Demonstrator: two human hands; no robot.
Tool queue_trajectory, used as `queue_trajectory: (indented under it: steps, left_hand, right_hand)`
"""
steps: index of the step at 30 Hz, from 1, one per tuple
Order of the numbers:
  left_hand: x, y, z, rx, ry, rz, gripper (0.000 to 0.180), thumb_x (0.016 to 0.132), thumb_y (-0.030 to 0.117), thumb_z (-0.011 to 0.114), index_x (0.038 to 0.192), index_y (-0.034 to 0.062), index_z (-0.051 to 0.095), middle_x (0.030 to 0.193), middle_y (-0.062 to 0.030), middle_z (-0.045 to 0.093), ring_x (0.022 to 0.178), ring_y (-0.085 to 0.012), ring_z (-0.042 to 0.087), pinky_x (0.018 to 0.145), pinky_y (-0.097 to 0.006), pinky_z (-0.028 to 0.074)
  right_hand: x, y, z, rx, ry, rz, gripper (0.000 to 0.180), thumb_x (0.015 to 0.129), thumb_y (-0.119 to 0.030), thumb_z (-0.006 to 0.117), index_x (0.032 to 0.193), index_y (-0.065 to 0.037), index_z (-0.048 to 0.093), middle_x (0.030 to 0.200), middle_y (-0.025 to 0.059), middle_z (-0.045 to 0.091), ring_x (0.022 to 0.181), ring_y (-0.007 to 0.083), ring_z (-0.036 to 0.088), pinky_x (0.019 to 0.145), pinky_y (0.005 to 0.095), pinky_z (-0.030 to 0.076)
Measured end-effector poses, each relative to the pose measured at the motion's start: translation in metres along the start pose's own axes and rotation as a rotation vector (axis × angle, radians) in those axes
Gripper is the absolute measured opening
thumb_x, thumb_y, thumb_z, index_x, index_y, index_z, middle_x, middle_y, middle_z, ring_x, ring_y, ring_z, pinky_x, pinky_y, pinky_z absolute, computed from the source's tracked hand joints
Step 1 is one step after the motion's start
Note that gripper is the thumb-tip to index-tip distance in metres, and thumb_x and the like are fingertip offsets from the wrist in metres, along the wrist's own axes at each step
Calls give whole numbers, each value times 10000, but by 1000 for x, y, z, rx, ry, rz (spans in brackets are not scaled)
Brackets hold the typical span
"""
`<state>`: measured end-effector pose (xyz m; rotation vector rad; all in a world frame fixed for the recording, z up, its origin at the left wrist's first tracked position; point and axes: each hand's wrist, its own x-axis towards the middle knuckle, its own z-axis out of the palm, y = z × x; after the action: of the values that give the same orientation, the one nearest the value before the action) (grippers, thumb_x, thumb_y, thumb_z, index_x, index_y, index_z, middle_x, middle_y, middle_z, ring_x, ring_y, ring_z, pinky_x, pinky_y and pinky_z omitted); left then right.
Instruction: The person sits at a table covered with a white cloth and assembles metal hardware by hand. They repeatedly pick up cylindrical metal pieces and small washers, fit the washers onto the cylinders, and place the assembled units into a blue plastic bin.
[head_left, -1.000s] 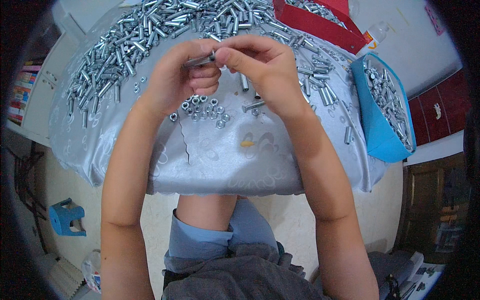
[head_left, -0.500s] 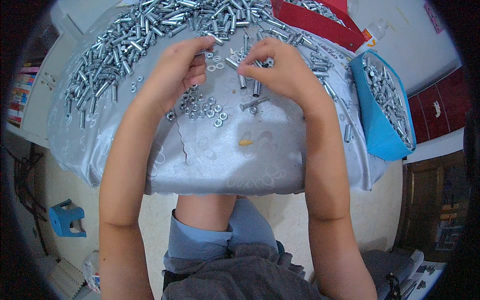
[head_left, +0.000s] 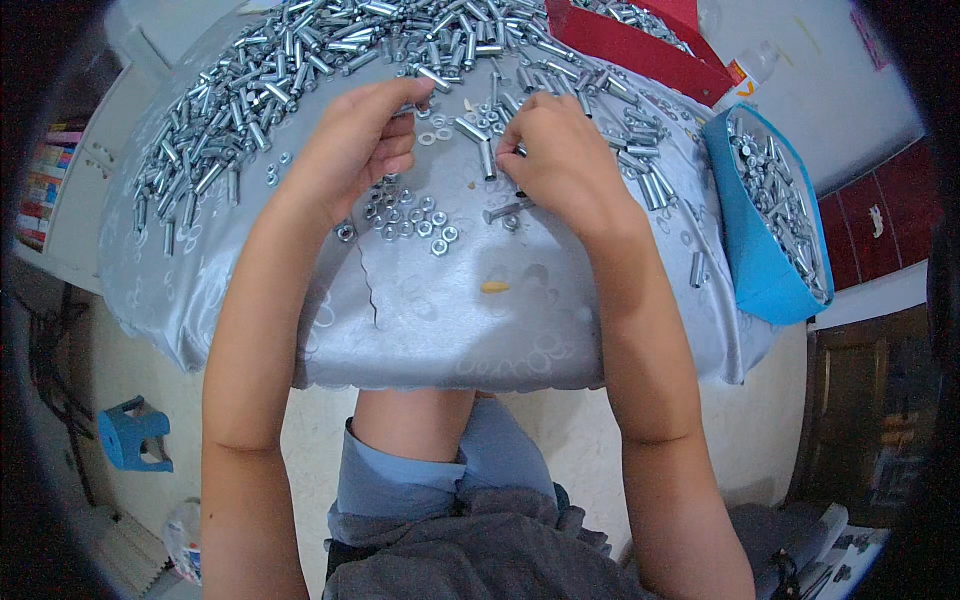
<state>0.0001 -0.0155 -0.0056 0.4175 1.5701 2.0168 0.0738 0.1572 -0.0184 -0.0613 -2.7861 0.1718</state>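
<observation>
**Head view: both hands sorting among loose bolts and nuts**

Head view shows us seated at a counter [head_left: 430,330] under a silvery patterned cloth. Our left hand [head_left: 355,150] is curled over the near edge of the bolt heap [head_left: 300,70], its grip pinching a small metal piece at the fingertips; what exactly it pinches we cannot tell. Our right hand [head_left: 565,160] lies knuckles up among scattered bolts, fingers bent down onto one; whether its grip has closed on it is hidden.

We judge the step to be picking parts for assembly. The next move would call for a clean pinch on a single bolt and one nut from the cluster of nuts [head_left: 410,215] lying just below the left hand.

Around us: a stray bolt [head_left: 505,211] beside the right wrist, a blue bin [head_left: 760,270] of finished pieces at the right edge, a red tray [head_left: 640,45] beyond. The crowded heap makes singling out one piece awkward.
</observation>
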Motion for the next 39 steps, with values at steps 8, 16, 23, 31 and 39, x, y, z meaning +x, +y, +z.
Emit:
queue_trajectory:
  steps: [8, 16, 23, 31, 39]
  left_hand:
    - [0, 0, -1, 49, -33, -21, 202, 808, 251, 565, 736, 81, 482, 543, 77, 238, 450, -36, 227, 400, -202, 193]
    - [-2, 0, -2, 55, -50, -14, 185, 810, 237, 553, 753, 72, 492, 547, 77, 242, 457, -35, 235, 410, -203, 201]
    - [0, -3, -2, 97, -67, -21, 172, 820, 235, 545, 763, 80, 497, 547, 80, 247, 461, -38, 241, 414, -206, 205]
    - [0, -4, -2, 65, -160, -30, 142, 827, 232, 532, 770, 106, 495, 547, 82, 255, 446, -29, 230, 403, -199, 195]
    - [-2, -1, -8, -210, -367, -109, 158, 829, 192, 504, 708, 99, 465, 526, 79, 245, 430, -29, 230, 414, -198, 226]
  right_hand:
    - [-1, 4, -4, 143, 20, 1, 128, 662, -142, 681, 774, -81, 673, 915, 153, 565, 920, 314, 508, 802, 379, 416]
    - [-2, 1, -6, 99, -37, 31, 181, 658, -138, 684, 832, -86, 681, 882, 166, 574, 899, 317, 524, 789, 385, 421]
    - [11, 5, -4, 674, 49, 24, 188, 692, -155, 692, 821, -28, 642, 769, 73, 619, 678, 163, 552, 629, 277, 442]
    - [7, -16, -19, 1264, -164, 156, 218, 719, -175, 701, 855, -20, 631, 718, 0, 587, 616, 55, 492, 546, 174, 384]
    - [6, -18, -18, 1365, -181, 145, 226, 711, -203, 709, 840, -28, 647, 693, 1, 600, 587, 50, 485, 505, 182, 357]
